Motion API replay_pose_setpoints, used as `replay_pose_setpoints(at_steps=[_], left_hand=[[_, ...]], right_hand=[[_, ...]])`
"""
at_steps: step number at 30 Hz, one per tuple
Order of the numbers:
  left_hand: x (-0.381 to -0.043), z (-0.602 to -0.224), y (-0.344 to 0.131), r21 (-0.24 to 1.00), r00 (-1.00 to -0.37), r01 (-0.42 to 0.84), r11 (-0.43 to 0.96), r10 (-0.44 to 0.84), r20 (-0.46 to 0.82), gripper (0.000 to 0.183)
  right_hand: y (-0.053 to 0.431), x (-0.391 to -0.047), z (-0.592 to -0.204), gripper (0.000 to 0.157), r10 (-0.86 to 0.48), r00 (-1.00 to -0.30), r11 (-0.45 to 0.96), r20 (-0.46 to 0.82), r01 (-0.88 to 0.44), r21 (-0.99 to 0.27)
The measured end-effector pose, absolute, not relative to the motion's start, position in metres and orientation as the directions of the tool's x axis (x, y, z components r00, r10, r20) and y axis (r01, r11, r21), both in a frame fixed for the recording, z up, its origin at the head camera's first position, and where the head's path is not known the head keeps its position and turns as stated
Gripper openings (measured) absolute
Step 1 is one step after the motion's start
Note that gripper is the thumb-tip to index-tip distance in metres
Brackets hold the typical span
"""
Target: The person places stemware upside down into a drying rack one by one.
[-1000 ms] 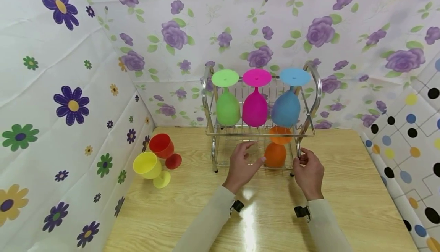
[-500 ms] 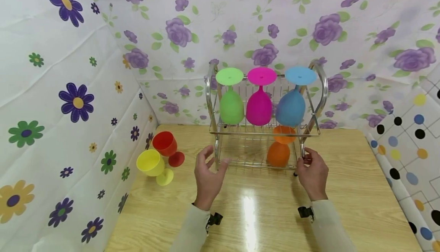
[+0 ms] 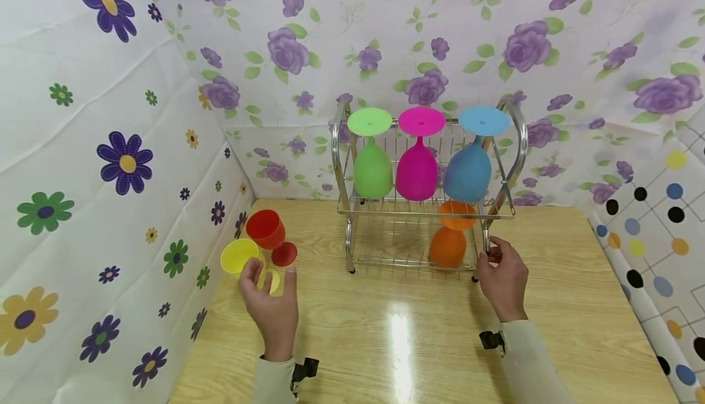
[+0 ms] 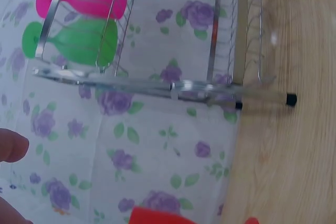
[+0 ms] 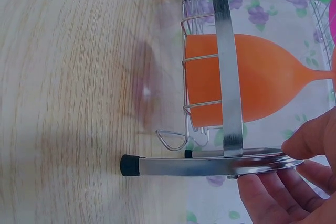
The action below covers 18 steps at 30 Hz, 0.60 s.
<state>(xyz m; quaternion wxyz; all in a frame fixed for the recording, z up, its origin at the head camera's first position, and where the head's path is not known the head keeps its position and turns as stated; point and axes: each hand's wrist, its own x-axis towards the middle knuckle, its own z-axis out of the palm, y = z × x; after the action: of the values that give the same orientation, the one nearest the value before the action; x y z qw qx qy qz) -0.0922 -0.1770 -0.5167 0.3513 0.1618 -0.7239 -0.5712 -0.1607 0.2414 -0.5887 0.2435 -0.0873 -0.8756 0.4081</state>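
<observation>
My left hand (image 3: 272,312) is over the left of the table, fingers loosely bent and apart, overlapping the yellow goblet (image 3: 238,256) in the head view. Just behind it lies a red goblet (image 3: 265,229) on its side. My right hand (image 3: 503,276) grips the right leg of a two-tier metal dish rack (image 3: 426,214), thumb and fingers on either side of the tube in the right wrist view. Upside down on the top tier are a green goblet (image 3: 373,171), a pink goblet (image 3: 417,171) and a blue goblet (image 3: 468,171). An orange goblet (image 3: 447,248) is upside down on the lower tier's right.
Flowered cloth (image 3: 297,86) hangs close behind the rack. More patterned cloth hangs on the left side (image 3: 126,226) and on the dotted right side (image 3: 650,232). The wooden table (image 3: 352,343) spreads in front of the rack.
My left hand has moved left from the front of the rack, past its left leg, to the yellow goblet. The right hand keeps its grip on the rack's right leg.
</observation>
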Motion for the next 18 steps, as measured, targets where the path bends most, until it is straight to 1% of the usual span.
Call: replay_pose_setpoints(at_steps=[6, 13, 15, 18], left_hand=[[-0.086, -0.515, -0.197, 0.943, -0.633, 0.110, 0.313, -0.709, 0.309, 0.073], [-0.090, -0.520, -0.223, 0.949, -0.552, 0.060, 0.309, -0.782, 0.289, 0.076], [-0.092, -0.523, -0.230, 0.955, -0.539, 0.051, 0.293, -0.797, 0.273, 0.077], [-0.096, -0.529, -0.238, 0.961, -0.538, 0.028, 0.276, -0.806, 0.247, 0.078]], right_hand=[[0.242, -0.160, -0.588, 0.041, 0.356, -0.869, 0.661, 0.343, -0.025, -0.750], [0.240, -0.161, -0.588, 0.041, 0.358, -0.869, 0.658, 0.341, -0.024, -0.752], [0.240, -0.161, -0.588, 0.041, 0.359, -0.870, 0.656, 0.339, -0.023, -0.755], [0.241, -0.161, -0.588, 0.042, 0.359, -0.870, 0.653, 0.337, -0.024, -0.757]])
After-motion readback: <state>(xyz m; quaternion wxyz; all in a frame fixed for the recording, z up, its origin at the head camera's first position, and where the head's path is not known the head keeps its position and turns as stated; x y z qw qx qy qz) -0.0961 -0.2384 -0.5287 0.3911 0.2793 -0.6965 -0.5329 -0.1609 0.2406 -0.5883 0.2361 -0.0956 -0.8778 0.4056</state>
